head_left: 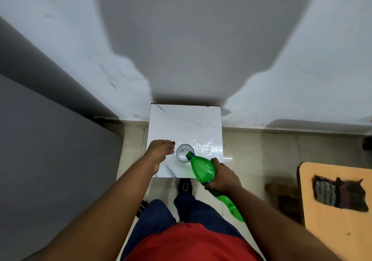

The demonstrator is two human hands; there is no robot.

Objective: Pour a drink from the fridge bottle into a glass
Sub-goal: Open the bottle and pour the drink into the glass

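A clear glass (183, 153) stands near the front of a small white marble-topped table (181, 119). My right hand (222, 177) grips a green plastic bottle (203, 169) around its middle. The bottle is tilted, its open mouth resting over the glass's right rim, its base pointing back toward me. Clear liquid shows in the glass. My left hand (160, 150) rests on the tabletop just left of the glass, fingers curled, close to the glass without clearly touching it. Whether it holds the cap I cannot tell.
A grey fridge side (50, 140) fills the left. The white wall (201, 39) stands right behind the table. A wooden table (332, 230) with a dark cloth (338, 193) on it is at the right. My legs and shoes stand on the tiled floor.
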